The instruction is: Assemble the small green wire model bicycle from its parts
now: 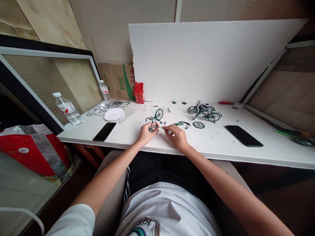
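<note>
My left hand (145, 134) is closed around the green frame of a partly built model bicycle (158, 114), held just above the white table (209, 144). One spoked wheel is on it, tilted upward, and the handlebar points left. In my right hand (178, 136) is a thin screwdriver (166, 129), pinched between the fingers, its shaft pointing left at the frame. Whether the tip touches is too small to tell. Just right of my hands lie green curved parts (182, 124) and a loose wheel (199, 125). Behind them stand model bicycles (212, 116), overlapping one another.
Black phones lie at left (104, 131) and right (243, 135). At the left are a white plate (114, 114), a parts sprue (98, 108) and water bottles (67, 108). A red box (139, 93) and a cardboard box (120, 82) stand behind, beside a white board (197, 62).
</note>
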Demonstrator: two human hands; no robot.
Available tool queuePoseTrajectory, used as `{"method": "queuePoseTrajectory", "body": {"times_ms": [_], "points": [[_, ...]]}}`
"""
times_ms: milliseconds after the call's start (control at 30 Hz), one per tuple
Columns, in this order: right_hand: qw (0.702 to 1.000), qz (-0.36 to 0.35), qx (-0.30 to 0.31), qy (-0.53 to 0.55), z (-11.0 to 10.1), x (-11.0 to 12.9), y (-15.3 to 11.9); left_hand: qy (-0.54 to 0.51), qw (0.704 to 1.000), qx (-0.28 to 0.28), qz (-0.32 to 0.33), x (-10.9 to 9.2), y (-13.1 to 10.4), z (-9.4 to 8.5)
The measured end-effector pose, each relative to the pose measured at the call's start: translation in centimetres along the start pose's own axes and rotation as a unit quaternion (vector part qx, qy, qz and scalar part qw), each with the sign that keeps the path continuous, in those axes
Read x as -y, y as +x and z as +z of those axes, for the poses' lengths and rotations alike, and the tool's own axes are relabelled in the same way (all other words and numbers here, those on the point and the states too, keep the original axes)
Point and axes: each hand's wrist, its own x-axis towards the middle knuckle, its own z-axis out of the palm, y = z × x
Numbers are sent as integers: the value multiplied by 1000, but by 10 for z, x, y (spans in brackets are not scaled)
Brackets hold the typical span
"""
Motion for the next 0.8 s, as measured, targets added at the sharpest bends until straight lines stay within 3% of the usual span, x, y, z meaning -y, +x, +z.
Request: {"method": "queuePoseTrajectory", "body": {"times_ms": [233, 433, 800], "points": [[999, 7, -22, 27, -1, 3, 1, -22, 999, -28, -25, -6, 1, -1], [996, 44, -51, 60, -6, 8, 5, -85, 988, -73, -106, -16, 1, 0], [988, 96, -82, 86, -10, 6, 9, -83, 988, -83, -102, -14, 3, 0]]}}
